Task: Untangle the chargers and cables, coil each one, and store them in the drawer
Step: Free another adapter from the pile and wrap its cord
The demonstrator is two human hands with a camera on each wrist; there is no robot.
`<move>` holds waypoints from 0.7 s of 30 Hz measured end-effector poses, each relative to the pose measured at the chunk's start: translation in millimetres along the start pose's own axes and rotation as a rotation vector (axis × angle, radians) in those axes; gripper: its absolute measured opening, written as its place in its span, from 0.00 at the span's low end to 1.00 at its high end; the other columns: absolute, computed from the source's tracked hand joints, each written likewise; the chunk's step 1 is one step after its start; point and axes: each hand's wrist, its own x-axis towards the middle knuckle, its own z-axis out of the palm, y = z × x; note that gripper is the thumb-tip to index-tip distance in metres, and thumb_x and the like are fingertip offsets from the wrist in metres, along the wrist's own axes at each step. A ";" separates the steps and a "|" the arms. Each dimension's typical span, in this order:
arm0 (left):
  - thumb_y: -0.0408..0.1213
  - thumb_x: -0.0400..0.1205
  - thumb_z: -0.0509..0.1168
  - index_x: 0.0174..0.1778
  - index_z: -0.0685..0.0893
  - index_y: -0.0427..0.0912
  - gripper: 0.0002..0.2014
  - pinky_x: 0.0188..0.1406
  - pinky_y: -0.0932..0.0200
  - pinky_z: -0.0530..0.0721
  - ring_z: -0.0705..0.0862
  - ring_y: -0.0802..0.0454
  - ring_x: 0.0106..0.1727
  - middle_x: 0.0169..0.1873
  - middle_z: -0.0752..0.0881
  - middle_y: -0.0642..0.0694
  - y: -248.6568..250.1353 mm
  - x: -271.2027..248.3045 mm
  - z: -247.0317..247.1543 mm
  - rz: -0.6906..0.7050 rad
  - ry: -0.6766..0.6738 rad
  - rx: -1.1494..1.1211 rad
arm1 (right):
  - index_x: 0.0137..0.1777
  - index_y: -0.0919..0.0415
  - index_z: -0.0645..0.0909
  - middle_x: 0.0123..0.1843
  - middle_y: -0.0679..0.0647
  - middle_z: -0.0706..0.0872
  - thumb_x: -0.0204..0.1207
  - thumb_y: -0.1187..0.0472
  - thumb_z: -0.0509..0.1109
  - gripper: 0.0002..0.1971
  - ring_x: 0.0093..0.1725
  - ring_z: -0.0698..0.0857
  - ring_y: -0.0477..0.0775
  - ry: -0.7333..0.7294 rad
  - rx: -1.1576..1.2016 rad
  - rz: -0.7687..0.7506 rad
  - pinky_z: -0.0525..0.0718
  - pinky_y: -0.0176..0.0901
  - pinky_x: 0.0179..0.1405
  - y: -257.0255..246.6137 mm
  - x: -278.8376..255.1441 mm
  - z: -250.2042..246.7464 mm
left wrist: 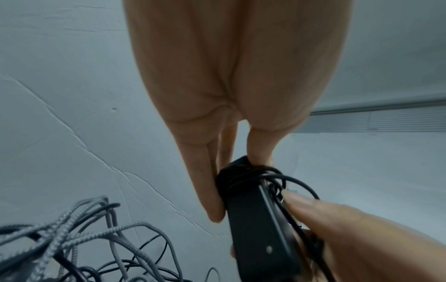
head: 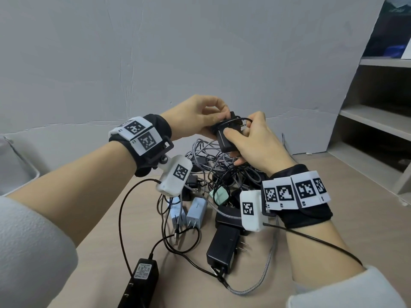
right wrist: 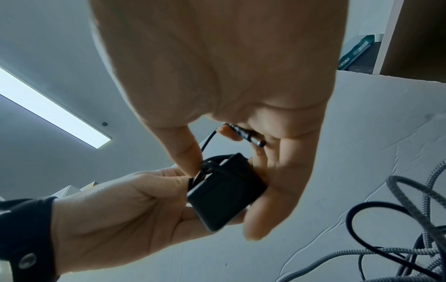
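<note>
my left hand (head: 195,116) and my right hand (head: 251,141) are both raised above the table (head: 355,196), gripping the same black charger (head: 225,138) between them. my left fingers (left wrist: 207,190) press along one side of it and the thumb sits on its top end, where its thin black cord (left wrist: 263,173) is wrapped around the body in several turns. my right thumb lies across the charger's front face and my right fingers (right wrist: 277,200) curl behind it; in the right wrist view the cord's barrel plug (right wrist: 248,134) lies against the inside of those fingers.

below my hands the tangled pile (head: 222,161) of grey braided and black cables lies on the table. nearer me lie two pale blue plug adapters (head: 189,213) side by side, a mint green adapter (head: 220,194), a larger black adapter (head: 223,247) with prongs pointing right, and a black power brick (head: 142,281) with a printed label too small to read.

my wrist bands carry black and white square markers; small codes on them look like l1, r2, r3. a shelf unit (head: 378,121) stands to the right, and a pale bin (head: 20,165) shows at the left edge. the drawer is not one i can pick out.
</note>
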 end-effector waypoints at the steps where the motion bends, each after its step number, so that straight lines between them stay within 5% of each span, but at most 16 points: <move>1: 0.32 0.89 0.61 0.56 0.80 0.32 0.06 0.58 0.42 0.90 0.89 0.42 0.52 0.53 0.87 0.36 0.9 -0.4 -0.5 0.008 0.003 0.022 | 0.59 0.54 0.63 0.52 0.56 0.84 0.80 0.46 0.70 0.21 0.38 0.93 0.57 0.005 -0.003 -0.006 0.93 0.60 0.35 0.0 0.2 0.4; 7: 0.34 0.89 0.63 0.55 0.87 0.38 0.07 0.58 0.49 0.90 0.86 0.43 0.67 0.63 0.86 0.38 8.3 -1.0 0.4 0.035 0.079 0.161 | 0.60 0.60 0.65 0.45 0.53 0.80 0.86 0.56 0.64 0.12 0.37 0.93 0.57 0.095 0.030 -0.050 0.92 0.58 0.33 -0.8 0.3 -1.5; 10: 0.36 0.85 0.70 0.57 0.86 0.35 0.09 0.56 0.57 0.90 0.90 0.45 0.60 0.64 0.85 0.45 11.4 -1.1 2.8 0.053 0.096 0.197 | 0.60 0.58 0.64 0.51 0.57 0.84 0.88 0.57 0.60 0.09 0.37 0.92 0.59 0.141 0.029 -0.061 0.92 0.60 0.36 -0.2 1.8 -1.1; 13: 0.41 0.80 0.76 0.51 0.85 0.47 0.09 0.62 0.52 0.87 0.93 0.51 0.51 0.71 0.81 0.51 12.7 -1.2 2.6 0.076 0.121 0.365 | 0.58 0.56 0.63 0.56 0.56 0.84 0.88 0.57 0.59 0.07 0.47 0.91 0.65 0.171 0.018 -0.080 0.91 0.63 0.42 -0.3 2.8 0.9; 16: 0.43 0.80 0.76 0.43 0.81 0.52 0.08 0.62 0.50 0.87 0.92 0.51 0.49 0.74 0.80 0.52 15.8 -0.5 3.7 0.077 0.155 0.502 | 0.58 0.57 0.64 0.54 0.55 0.81 0.89 0.59 0.59 0.06 0.47 0.90 0.64 0.170 0.030 -0.084 0.92 0.51 0.32 -1.2 2.6 2.0; 19: 0.45 0.83 0.72 0.42 0.81 0.47 0.09 0.60 0.54 0.82 0.86 0.50 0.53 0.72 0.83 0.48 18.8 0.1 4.2 0.111 0.144 0.745 | 0.57 0.59 0.63 0.51 0.55 0.80 0.90 0.59 0.58 0.06 0.46 0.85 0.57 0.185 -0.032 -0.112 0.82 0.38 0.30 1.8 3.9 2.2; 21: 0.44 0.85 0.68 0.36 0.78 0.45 0.13 0.56 0.57 0.78 0.83 0.49 0.55 0.70 0.83 0.46 15.9 2.2 4.4 0.149 0.086 0.866 | 0.57 0.59 0.64 0.49 0.53 0.81 0.90 0.58 0.58 0.06 0.50 0.80 0.59 0.192 -0.086 -0.113 0.73 0.43 0.41 5.0 5.5 2.7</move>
